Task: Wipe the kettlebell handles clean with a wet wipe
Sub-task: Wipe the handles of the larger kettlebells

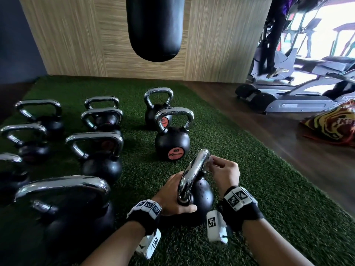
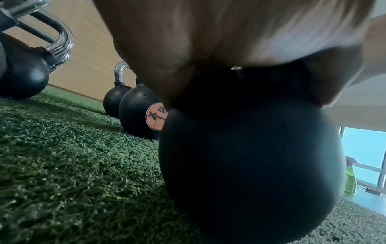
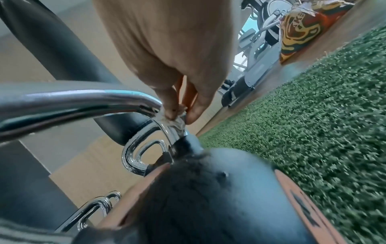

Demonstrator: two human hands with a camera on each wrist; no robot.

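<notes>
A black kettlebell [image 1: 201,194] stands on the green turf just in front of me, its chrome handle [image 1: 194,169] turned edge-on. My left hand [image 1: 176,198] grips it low down, thumb round the near leg of the handle where it meets the ball [image 2: 250,165]. At the handle's far top corner my right hand [image 1: 223,169] pinches a small white wet wipe [image 1: 210,160] against the chrome. The right wrist view shows the wipe [image 3: 175,121] bunched under my fingertips [image 3: 192,113] on the bend of the handle [image 3: 83,102].
Several more chrome-handled kettlebells stand to the left, and two with red labels [image 1: 172,144] just beyond. A black punching bag [image 1: 155,27] hangs ahead. Right of the turf [image 1: 278,208], treadmills [image 1: 297,98] and a patterned bag [image 1: 334,127] stand on wooden floor.
</notes>
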